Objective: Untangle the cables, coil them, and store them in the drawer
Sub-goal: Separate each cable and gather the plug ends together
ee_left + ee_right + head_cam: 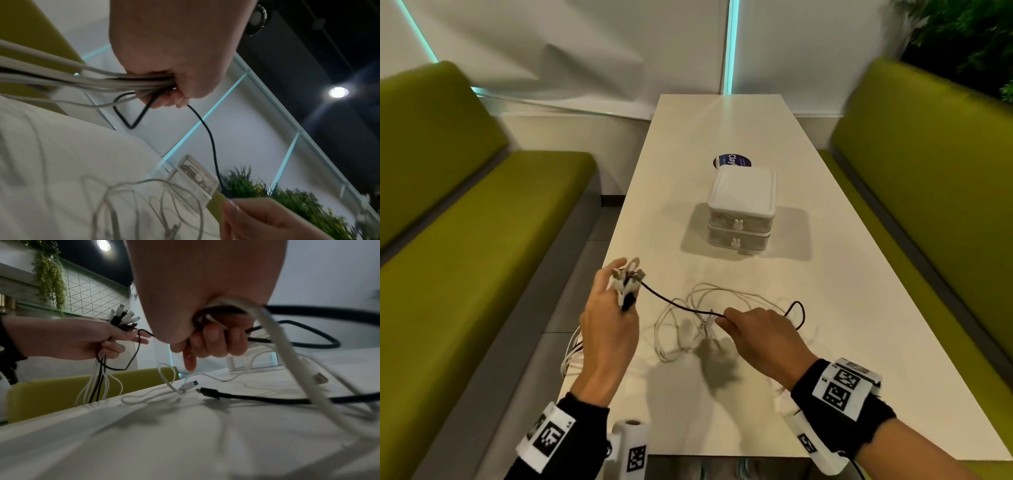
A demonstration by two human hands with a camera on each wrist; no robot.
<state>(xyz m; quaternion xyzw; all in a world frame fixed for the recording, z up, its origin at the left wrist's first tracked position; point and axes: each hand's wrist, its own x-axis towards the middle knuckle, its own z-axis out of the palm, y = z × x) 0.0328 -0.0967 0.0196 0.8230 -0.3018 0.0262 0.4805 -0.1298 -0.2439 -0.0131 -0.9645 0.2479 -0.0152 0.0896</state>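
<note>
My left hand [608, 320] is raised over the table's left edge and grips a bundle of cable ends [627, 278], white and black plugs sticking up, strands hanging below [96, 382]. A black cable [674, 303] runs from that bundle to my right hand [756, 334], which is curled round it and round white cable [273, 331] low over the table. Loose white cables [688, 325] lie tangled on the table between both hands. A small white two-drawer box [740, 214] with both drawers closed stands farther back, apart from both hands.
The long white table [722, 137] is flanked by green benches [465, 222] on both sides. A round blue sticker [731, 161] lies behind the drawer box. A loose black plug [207, 391] and a white plug [190, 384] lie on the tabletop.
</note>
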